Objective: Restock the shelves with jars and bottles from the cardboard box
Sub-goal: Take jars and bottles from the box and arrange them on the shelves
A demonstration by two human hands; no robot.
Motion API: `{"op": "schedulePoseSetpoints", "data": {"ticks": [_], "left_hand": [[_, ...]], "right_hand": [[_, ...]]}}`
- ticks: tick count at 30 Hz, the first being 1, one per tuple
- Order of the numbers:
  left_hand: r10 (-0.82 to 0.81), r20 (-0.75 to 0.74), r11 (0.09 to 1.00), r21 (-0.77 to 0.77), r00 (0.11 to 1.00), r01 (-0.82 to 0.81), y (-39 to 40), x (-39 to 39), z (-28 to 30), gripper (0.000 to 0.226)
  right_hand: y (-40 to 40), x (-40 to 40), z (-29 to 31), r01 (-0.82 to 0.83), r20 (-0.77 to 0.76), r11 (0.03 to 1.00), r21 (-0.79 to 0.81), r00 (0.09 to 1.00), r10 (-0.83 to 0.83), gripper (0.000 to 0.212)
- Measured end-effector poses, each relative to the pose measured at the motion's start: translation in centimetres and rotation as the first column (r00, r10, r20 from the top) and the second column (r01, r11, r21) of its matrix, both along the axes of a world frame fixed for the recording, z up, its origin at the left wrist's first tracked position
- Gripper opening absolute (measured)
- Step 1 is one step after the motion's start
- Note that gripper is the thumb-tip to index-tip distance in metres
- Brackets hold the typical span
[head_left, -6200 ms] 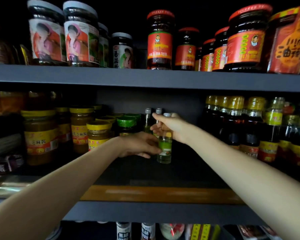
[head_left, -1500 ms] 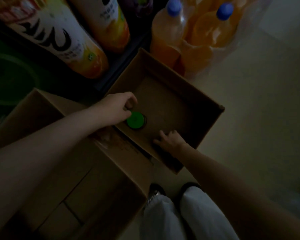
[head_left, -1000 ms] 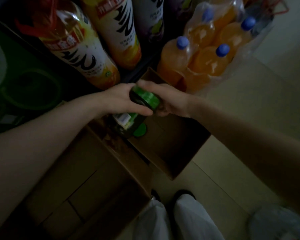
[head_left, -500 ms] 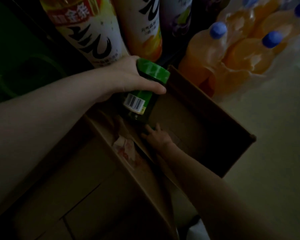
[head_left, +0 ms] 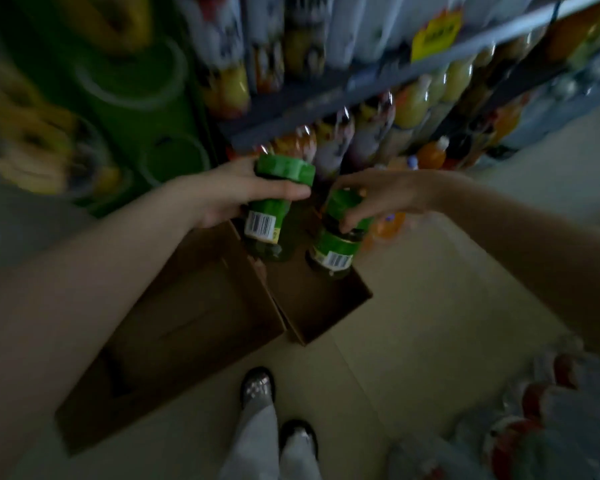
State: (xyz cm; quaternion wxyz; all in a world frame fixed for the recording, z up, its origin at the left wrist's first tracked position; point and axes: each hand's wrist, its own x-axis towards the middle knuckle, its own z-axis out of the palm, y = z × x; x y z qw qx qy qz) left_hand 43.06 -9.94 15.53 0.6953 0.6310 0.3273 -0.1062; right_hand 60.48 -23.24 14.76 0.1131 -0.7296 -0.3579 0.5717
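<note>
Centre frame, above the open cardboard box (head_left: 321,306): left hand (head_left: 229,194) grips one green-lidded jar (head_left: 272,206) below its lid; right hand (head_left: 378,195) grasps a second jar (head_left: 336,244) from above.

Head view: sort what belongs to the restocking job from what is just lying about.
Job:
left hand gripping a jar
right hand gripping a second jar
small box
shelf

Lying about:
big box
orange bottles
wrapped bottles
</note>
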Motion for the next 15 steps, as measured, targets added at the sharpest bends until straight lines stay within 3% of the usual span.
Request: {"op": "schedulePoseSetpoints", "data": {"ticks": [2, 5, 8, 9, 12, 15], "left_hand": [[0.004, 0.045, 0.999, -0.034, 0.999, -0.002, 0.3, -4.1, 7.8, 0.042], [0.101, 0.109, 0.995, -0.03, 0.989, -0.098, 1.3, -11.2, 19.3, 0.083], [0.252, 0.215, 0.964, 0.03, 0.943, -0.264, 2.7, -18.6, 28.9, 0.089], [0.302, 0.247, 0.947, 0.035, 0.921, -0.319, 3.2, -21.1, 31.6, 0.084], [0.437, 0.319, 0.884, 0.02, 0.841, -0.468, 5.6, -29.6, 37.5, 0.068], [0.523, 0.371, 0.815, 0.047, 0.768, -0.578, 9.2, -38.6, 41.0, 0.07]], "right_hand": [[1.3, -1.7, 9.0, -0.088, -0.074, 0.994, 0.067, 0.993, 0.093, 0.062], [4.4, -7.0, 21.7, -0.232, -0.143, 0.956, 0.179, 0.955, 0.259, 0.062], [7.6, -13.9, 32.3, -0.286, -0.146, 0.908, 0.305, 0.929, 0.341, 0.087], [8.6, -16.3, 35.0, -0.281, -0.167, 0.892, 0.355, 0.92, 0.356, 0.091], [11.6, -23.7, 40.0, -0.227, -0.281, 0.822, 0.523, 0.864, 0.417, 0.075], [15.2, -30.9, 41.8, -0.143, -0.403, 0.778, 0.612, 0.79, 0.462, 0.063]]}}
